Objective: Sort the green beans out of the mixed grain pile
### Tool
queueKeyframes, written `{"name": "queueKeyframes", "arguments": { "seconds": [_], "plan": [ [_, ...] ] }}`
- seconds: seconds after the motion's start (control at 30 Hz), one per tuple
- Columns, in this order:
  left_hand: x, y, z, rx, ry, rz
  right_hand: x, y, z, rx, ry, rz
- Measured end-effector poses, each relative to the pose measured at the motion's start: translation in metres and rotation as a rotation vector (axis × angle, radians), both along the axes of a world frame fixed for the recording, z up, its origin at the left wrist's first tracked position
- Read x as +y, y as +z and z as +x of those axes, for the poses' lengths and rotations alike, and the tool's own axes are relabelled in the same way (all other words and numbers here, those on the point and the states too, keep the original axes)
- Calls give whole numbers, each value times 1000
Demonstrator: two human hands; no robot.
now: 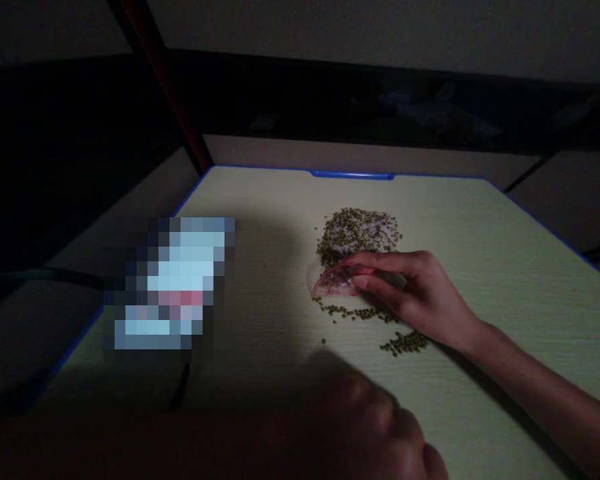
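In the middle of the table lies a pile of small green beans mixed with white grains. My right hand is closed at the pile's near edge, thumb and fingers pinching a clear plastic piece with red markings. Closer to me, a loose row of green beans and a small heap of green beans rest beside and below that hand. My left hand is in shadow at the bottom, knuckles up and fingers curled; anything inside it is hidden.
A lit phone-like screen, blurred into blocks, stands on the left of the table. A dark cable runs to it from the left. The pale table has a blue edge and a blue handle at its far side, near a wall.
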State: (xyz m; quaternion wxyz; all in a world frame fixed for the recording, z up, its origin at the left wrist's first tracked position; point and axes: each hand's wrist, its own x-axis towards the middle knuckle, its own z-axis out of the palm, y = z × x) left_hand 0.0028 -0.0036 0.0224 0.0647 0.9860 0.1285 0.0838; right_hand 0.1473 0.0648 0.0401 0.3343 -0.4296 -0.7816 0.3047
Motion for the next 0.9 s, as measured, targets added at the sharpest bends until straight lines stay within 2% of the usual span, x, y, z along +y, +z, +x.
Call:
{"name": "queueKeyframes", "arguments": {
  "seconds": [0.1,0.33,0.43,0.63,0.8,0.9],
  "plan": [
    [-1,5,0,112,-40,-34,3,1,-1,12,51,-30],
    [-6,-3,-1,-86,61,131,3,0,2,58,187,-101],
    [-7,-2,0,-165,95,196,2,1,2,62,220,-111],
    [-7,4,-4,-67,-14,169,0,4,3,42,271,-111],
    [-9,-1,-7,-156,-111,260,-3,8,2,15,362,-132],
    [-10,-1,-8,-181,-213,241,-5,8,3,27,386,-158]
  ]
}}
